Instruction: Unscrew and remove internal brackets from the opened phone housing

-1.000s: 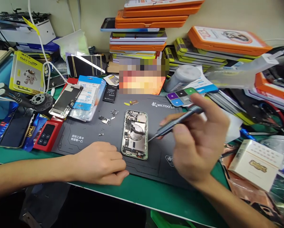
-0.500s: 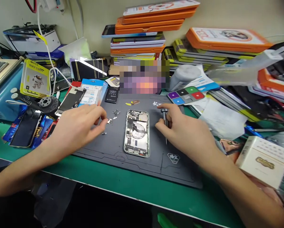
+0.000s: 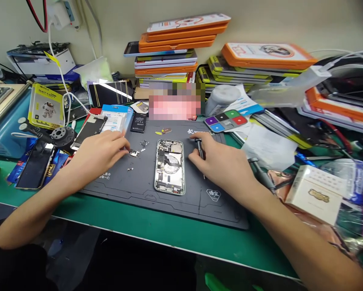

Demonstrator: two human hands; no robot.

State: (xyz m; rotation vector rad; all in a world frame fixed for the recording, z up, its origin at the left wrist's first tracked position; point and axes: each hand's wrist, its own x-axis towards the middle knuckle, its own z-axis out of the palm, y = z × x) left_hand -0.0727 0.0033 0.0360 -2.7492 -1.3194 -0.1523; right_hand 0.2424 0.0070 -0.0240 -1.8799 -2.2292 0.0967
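An opened phone point(image 3: 169, 166) lies on the dark grey work mat point(image 3: 139, 186), its inner parts and a round coil showing. My right hand point(image 3: 219, 159) is wrapped round a small screwdriver point(image 3: 200, 148), held just right of the phone with its tip pointing down. To the left, my left hand point(image 3: 105, 151) has thumb and forefinger pinched together; whether anything is between them is hidden. Beside those fingertips lies a small metal part point(image 3: 134, 153). Tiny screws and pieces point(image 3: 144, 143) sit close by, along with another small piece point(image 3: 130, 169).
A black battery point(image 3: 138, 122) lies at the mat's back left. Behind stand stacked orange cases point(image 3: 177, 41) and a grey tub point(image 3: 223, 99). A colour-blocked tray point(image 3: 226, 121) is at the back right. A white box point(image 3: 316, 194) lies near my right forearm.
The view has shifted a little. My left thumb and forefinger have closed together and sit slightly left of the small metal part. My right hand keeps the screwdriver, now tilted more.
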